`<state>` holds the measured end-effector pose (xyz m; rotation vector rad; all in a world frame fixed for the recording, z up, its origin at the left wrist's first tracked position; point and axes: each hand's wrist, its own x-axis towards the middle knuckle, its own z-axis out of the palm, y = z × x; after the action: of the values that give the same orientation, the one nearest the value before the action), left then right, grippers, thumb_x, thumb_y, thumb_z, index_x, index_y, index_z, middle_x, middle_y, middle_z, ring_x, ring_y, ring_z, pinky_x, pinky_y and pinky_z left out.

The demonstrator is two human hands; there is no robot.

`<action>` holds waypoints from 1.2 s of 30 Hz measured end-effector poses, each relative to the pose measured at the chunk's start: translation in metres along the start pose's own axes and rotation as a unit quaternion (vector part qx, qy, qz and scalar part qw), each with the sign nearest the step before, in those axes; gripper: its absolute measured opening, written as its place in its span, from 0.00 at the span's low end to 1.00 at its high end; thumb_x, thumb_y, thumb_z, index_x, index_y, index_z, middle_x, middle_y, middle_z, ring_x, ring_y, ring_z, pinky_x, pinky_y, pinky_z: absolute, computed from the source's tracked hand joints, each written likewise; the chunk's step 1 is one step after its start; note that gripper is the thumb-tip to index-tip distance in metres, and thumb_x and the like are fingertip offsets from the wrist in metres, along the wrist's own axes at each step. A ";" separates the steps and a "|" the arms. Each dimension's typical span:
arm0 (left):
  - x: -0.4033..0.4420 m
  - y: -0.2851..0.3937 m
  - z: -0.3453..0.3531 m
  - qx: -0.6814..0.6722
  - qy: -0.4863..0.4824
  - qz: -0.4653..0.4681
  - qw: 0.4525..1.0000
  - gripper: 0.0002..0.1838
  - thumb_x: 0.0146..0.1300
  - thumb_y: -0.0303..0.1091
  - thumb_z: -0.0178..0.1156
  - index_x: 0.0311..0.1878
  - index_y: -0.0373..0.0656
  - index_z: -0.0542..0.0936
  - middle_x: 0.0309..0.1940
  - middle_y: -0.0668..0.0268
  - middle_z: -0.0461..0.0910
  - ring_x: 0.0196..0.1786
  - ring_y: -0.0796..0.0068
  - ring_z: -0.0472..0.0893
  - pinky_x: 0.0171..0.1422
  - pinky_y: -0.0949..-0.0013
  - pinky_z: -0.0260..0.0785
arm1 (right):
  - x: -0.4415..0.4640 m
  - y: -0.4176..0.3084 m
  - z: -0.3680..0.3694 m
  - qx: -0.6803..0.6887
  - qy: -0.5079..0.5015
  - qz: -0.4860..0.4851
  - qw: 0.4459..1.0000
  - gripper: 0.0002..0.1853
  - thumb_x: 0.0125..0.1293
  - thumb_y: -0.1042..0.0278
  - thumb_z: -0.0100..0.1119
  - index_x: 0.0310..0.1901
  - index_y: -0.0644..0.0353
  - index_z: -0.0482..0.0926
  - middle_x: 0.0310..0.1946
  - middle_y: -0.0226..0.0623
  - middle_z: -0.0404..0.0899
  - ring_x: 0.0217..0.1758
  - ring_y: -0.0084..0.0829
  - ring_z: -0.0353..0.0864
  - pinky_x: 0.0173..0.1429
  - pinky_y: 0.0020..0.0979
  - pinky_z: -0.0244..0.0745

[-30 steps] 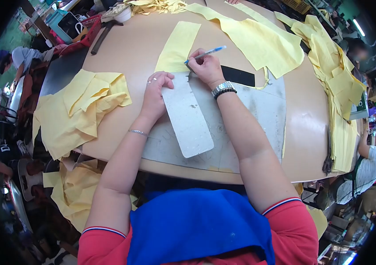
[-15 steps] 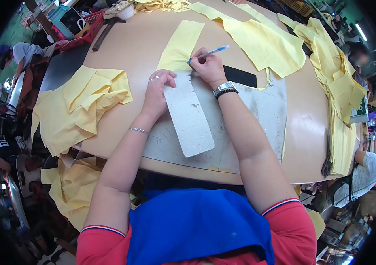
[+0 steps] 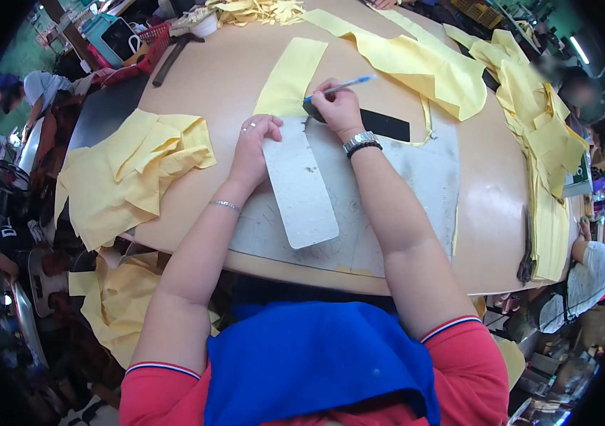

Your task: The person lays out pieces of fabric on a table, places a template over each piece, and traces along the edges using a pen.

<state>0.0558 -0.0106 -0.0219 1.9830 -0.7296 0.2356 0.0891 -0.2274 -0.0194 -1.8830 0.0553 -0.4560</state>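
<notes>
My left hand (image 3: 254,149) presses bent fingers on the upper left corner of a long pale grey template (image 3: 302,188) with rounded lower corners. Under the template's top end, a strip of yellow fabric (image 3: 292,74) reaches away across the table. In my right hand (image 3: 339,112) is a blue-and-clear pen (image 3: 350,83), pinched at a slant. Its tip points at the strip's right edge, just above the template's top. A larger grey sheet (image 3: 409,184) lies below both, and a black rectangle (image 3: 385,125) shows beside my right wrist.
A pile of yellow fabric pieces (image 3: 135,170) lies at left. More yellow fabric (image 3: 416,60) spreads across the far right, with a long stack (image 3: 549,213) along the right edge. A hammer (image 3: 174,60) lies near a red basket (image 3: 147,53). Other people sit around the table.
My right hand has shifted slightly, with the pen still in it. The far yellow fabric's right end has drawn in a little and folded. My left hand stays on the template.
</notes>
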 end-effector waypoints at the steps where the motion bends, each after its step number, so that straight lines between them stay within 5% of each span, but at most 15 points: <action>1: 0.002 -0.001 0.000 -0.004 -0.001 0.003 1.000 0.13 0.50 0.29 0.67 0.33 0.44 0.70 0.50 0.62 0.77 0.59 0.60 0.70 0.66 0.62 0.62 | 0.003 0.010 -0.003 0.102 0.017 0.024 0.994 0.11 0.59 0.64 0.62 0.38 0.62 0.80 0.26 0.36 0.83 0.29 0.24 0.82 0.36 0.26 0.76; 2: 0.003 -0.001 0.000 0.002 0.004 0.001 1.000 0.13 0.51 0.30 0.67 0.34 0.44 0.71 0.51 0.61 0.76 0.60 0.59 0.70 0.66 0.62 0.62 | 0.007 0.014 -0.008 0.203 0.033 0.047 0.978 0.11 0.60 0.63 0.61 0.39 0.63 0.80 0.27 0.36 0.84 0.30 0.23 0.81 0.36 0.25 0.76; 5: 0.000 -0.008 0.005 0.048 0.040 -0.005 0.998 0.15 0.53 0.32 0.66 0.41 0.43 0.73 0.53 0.57 0.76 0.61 0.55 0.71 0.66 0.59 0.63 | -0.018 -0.011 -0.062 0.208 0.061 0.051 0.975 0.11 0.71 0.65 0.52 0.46 0.63 0.78 0.32 0.37 0.84 0.36 0.22 0.81 0.43 0.23 0.76; 7: 0.001 -0.016 0.011 0.116 0.101 -0.002 0.988 0.22 0.52 0.35 0.68 0.50 0.42 0.73 0.55 0.53 0.75 0.59 0.49 0.72 0.65 0.55 0.64 | -0.050 -0.019 -0.107 0.143 0.089 0.041 0.985 0.12 0.74 0.66 0.49 0.49 0.64 0.77 0.33 0.37 0.84 0.39 0.24 0.82 0.46 0.24 0.76; 10: 0.000 0.000 0.009 0.112 0.067 -0.055 0.990 0.34 0.52 0.37 0.68 0.62 0.42 0.67 0.58 0.49 0.72 0.61 0.47 0.71 0.66 0.54 0.63 | -0.127 -0.027 -0.191 -0.172 0.116 -0.035 0.978 0.15 0.76 0.62 0.46 0.52 0.65 0.75 0.43 0.45 0.84 0.47 0.36 0.84 0.54 0.33 0.75; 13: -0.008 0.003 0.013 0.133 0.057 -0.066 0.987 0.38 0.54 0.39 0.68 0.67 0.40 0.62 0.58 0.49 0.72 0.63 0.49 0.69 0.67 0.54 0.61 | -0.199 -0.027 -0.245 -0.291 0.102 0.149 0.939 0.17 0.71 0.65 0.54 0.57 0.63 0.74 0.49 0.50 0.80 0.55 0.40 0.80 0.60 0.36 0.72; 16: -0.029 0.041 0.018 0.125 0.007 -0.112 0.986 0.44 0.55 0.41 0.68 0.71 0.40 0.57 0.60 0.48 0.70 0.65 0.49 0.68 0.69 0.54 0.59 | -0.247 -0.017 -0.266 -0.346 0.081 0.147 0.923 0.23 0.67 0.66 0.61 0.60 0.64 0.72 0.54 0.50 0.78 0.55 0.39 0.79 0.61 0.35 0.72; 22: -0.055 0.058 0.017 0.148 -0.028 -0.140 0.979 0.55 0.55 0.51 0.68 0.76 0.41 0.45 0.71 0.46 0.56 0.75 0.48 0.56 0.75 0.42 0.47 | -0.255 -0.061 -0.286 0.048 0.208 0.280 0.936 0.26 0.62 0.67 0.68 0.59 0.69 0.72 0.54 0.43 0.78 0.53 0.27 0.77 0.55 0.28 0.75; 25: -0.052 0.058 0.006 0.310 -0.059 -0.211 0.925 0.56 0.56 0.62 0.62 0.77 0.41 0.45 0.75 0.46 0.48 0.79 0.51 0.47 0.74 0.33 0.39 | -0.265 -0.066 -0.308 0.038 0.048 0.288 0.956 0.24 0.63 0.66 0.68 0.57 0.68 0.74 0.51 0.39 0.77 0.51 0.24 0.76 0.53 0.25 0.75; 28: -0.054 0.058 -0.001 0.408 -0.100 -0.263 0.869 0.57 0.56 0.71 0.55 0.77 0.42 0.47 0.76 0.46 0.46 0.80 0.53 0.43 0.73 0.29 0.35 | -0.284 -0.086 -0.334 -0.143 0.200 0.174 0.954 0.21 0.64 0.66 0.67 0.54 0.69 0.75 0.49 0.33 0.75 0.50 0.21 0.74 0.53 0.23 0.75; 31: -0.057 0.050 0.001 0.397 -0.084 -0.260 0.876 0.55 0.56 0.74 0.52 0.76 0.44 0.51 0.77 0.47 0.44 0.80 0.53 0.43 0.73 0.29 0.36 | -0.309 -0.060 -0.403 -0.045 0.347 0.034 0.936 0.17 0.70 0.67 0.59 0.56 0.65 0.74 0.50 0.31 0.75 0.52 0.22 0.75 0.60 0.28 0.74; 34: -0.056 0.057 0.001 0.364 -0.087 -0.244 0.895 0.50 0.58 0.71 0.53 0.75 0.46 0.58 0.77 0.50 0.45 0.80 0.52 0.42 0.73 0.27 0.36 | -0.311 -0.081 -0.425 0.135 0.470 0.034 0.871 0.23 0.69 0.65 0.60 0.62 0.63 0.70 0.57 0.42 0.76 0.57 0.33 0.77 0.61 0.34 0.75; 36: -0.057 0.061 0.003 0.361 -0.069 -0.210 0.906 0.42 0.60 0.65 0.55 0.70 0.48 0.65 0.73 0.52 0.56 0.77 0.53 0.51 0.72 0.31 0.42 | -0.312 -0.069 -0.438 0.062 0.522 0.069 0.848 0.26 0.69 0.66 0.60 0.65 0.64 0.66 0.57 0.44 0.76 0.57 0.36 0.77 0.60 0.35 0.75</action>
<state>-0.0260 -0.0116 -0.0037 2.8326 -0.2860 0.1087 -0.3599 -0.5156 0.0798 -1.2920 0.8568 -1.3004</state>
